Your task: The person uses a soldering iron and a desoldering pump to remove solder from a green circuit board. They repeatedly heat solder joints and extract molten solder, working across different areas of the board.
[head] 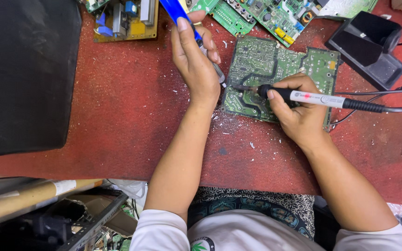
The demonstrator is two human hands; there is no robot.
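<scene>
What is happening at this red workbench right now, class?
A person is working on a green circuit board lying solder side up on the red bench top. The right hand holds a corded soldering iron with its tip on the board's left part. The left hand holds a blue-handled desoldering pump, its nozzle pointing at the same spot. Other circuit boards and a black iron stand lie behind.

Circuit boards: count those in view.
4, maybe more hidden. One green board under both hands; a yellowish board top left; two green boards top centre and, cut by the frame.
</scene>
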